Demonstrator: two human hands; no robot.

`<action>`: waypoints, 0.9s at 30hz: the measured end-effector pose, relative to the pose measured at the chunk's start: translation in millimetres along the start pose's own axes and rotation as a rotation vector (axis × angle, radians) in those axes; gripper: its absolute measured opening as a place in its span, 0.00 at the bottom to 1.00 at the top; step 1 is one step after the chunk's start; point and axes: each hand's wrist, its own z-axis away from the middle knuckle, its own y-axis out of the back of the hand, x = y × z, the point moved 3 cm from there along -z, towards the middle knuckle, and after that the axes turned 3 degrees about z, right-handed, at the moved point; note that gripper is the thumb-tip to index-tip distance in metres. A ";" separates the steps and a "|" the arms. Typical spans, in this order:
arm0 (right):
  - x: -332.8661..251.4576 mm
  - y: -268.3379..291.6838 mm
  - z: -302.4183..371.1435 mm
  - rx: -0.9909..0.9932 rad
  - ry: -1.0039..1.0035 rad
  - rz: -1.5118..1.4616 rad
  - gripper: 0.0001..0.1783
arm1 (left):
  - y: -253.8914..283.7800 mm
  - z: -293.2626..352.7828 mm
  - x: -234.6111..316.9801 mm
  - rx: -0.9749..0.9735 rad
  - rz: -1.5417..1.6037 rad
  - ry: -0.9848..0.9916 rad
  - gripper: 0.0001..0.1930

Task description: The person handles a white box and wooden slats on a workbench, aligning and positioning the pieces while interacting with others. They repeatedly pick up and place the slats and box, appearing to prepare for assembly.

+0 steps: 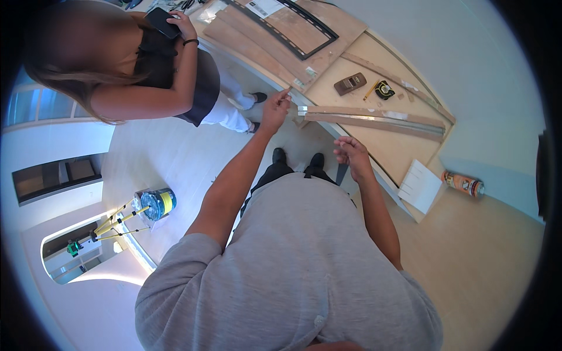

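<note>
My left hand point(275, 111) is held out at the near edge of the workbench, its index finger stretched out and the others loosely bent, with nothing in it. Nearest to it is the end of a long metal strip point(404, 124) in cardboard, lying on the bench point(374, 152). My right hand point(353, 157) hovers by the front edge below the strip, fingers half curled and apart, holding nothing I can see. Behind the strip lie a brown block-shaped tool point(350, 83), a yellow pencil point(371, 90) and a black and yellow tape measure point(384, 89).
A black slotted metal frame point(319, 48) lies on brown boards at the back. On the left stands a person point(193, 93) holding a phone point(162, 22). A bucket point(158, 204) and a yellow tripod point(120, 220) are at lower left. An orange can point(463, 183) stands beside a white panel point(420, 186).
</note>
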 end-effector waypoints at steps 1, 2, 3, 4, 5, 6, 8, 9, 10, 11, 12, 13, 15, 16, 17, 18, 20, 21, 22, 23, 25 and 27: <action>0.6 -0.5 -0.3 0.001 -0.004 0.007 0.14 | -3.8 2.1 -4.4 0.016 -0.051 -0.024 0.21; -2.2 -2.2 -5.1 -0.003 0.015 -0.006 0.14 | -7.1 -3.6 -5.4 0.028 -0.093 -0.062 0.21; -1.4 -2.2 -4.9 -0.006 0.003 0.022 0.14 | -10.4 -1.7 -6.7 0.044 -0.142 -0.089 0.21; -2.4 -3.1 -6.9 -0.017 0.008 0.034 0.14 | -13.4 -2.8 -4.8 0.059 -0.182 -0.126 0.21; -2.5 -2.4 -7.9 -0.018 0.000 0.031 0.14 | -17.9 -2.7 -3.8 0.063 -0.229 -0.085 0.21; -3.0 -1.9 -9.0 -0.019 0.009 0.042 0.14 | -23.7 0.0 4.1 0.042 -0.306 -0.216 0.22; -3.4 -1.4 -12.5 -0.026 0.000 0.027 0.14 | -33.6 7.2 21.3 -0.009 -0.481 -0.330 0.24; -4.8 -0.4 -14.6 -0.014 0.017 0.039 0.14 | -41.4 9.7 30.2 -0.058 -0.588 -0.328 0.26; -4.8 -0.1 -15.8 -0.015 0.023 0.035 0.14 | -48.7 15.2 38.5 -0.108 -0.699 -0.320 0.29; -4.2 0.1 -16.9 -0.011 0.005 0.011 0.14 | -55.1 19.3 47.8 -0.157 -0.812 -0.321 0.31; -5.5 0.4 -18.5 -0.013 0.031 0.035 0.14 | -62.4 18.8 55.6 -0.237 -0.875 -0.254 0.33; -4.7 0.7 -18.7 -0.007 0.025 0.038 0.14 | -69.1 20.1 61.6 -0.319 -0.938 -0.188 0.35; -3.3 2.3 -18.8 0.004 0.011 0.030 0.14 | -79.6 19.6 71.8 -0.408 -0.981 -0.115 0.38; -1.6 3.6 -17.5 0.010 0.005 0.019 0.14 | -85.2 16.9 75.5 -0.417 -0.961 -0.111 0.39; -1.1 5.3 -17.1 0.013 0.004 0.009 0.14 | -89.4 12.1 77.7 -0.424 -0.942 -0.097 0.40; -0.2 8.0 -15.5 0.028 0.015 0.004 0.14 | -92.5 8.0 78.4 -0.415 -0.944 -0.109 0.40; 2.1 10.7 -11.9 0.015 0.042 -0.027 0.14 | -94.6 0.9 75.8 -0.383 -0.958 -0.111 0.41; 3.5 12.7 -11.2 0.044 0.030 -0.019 0.15 | -94.0 -2.2 73.1 -0.388 -0.949 -0.110 0.41; 4.0 15.5 -9.9 0.048 0.030 -0.029 0.15 | -93.9 -3.9 70.5 -0.383 -0.942 -0.127 0.42; 5.0 17.2 -9.4 0.059 0.025 -0.036 0.15 | -92.6 -5.7 67.9 -0.375 -0.937 -0.146 0.43; 5.8 20.0 -9.9 0.090 -0.006 -0.032 0.15 | -89.9 -7.4 64.8 -0.363 -0.907 -0.165 0.44; 5.5 21.0 -10.3 0.117 -0.005 -0.019 0.14 | -86.9 -7.9 62.8 -0.364 -0.874 -0.083 0.46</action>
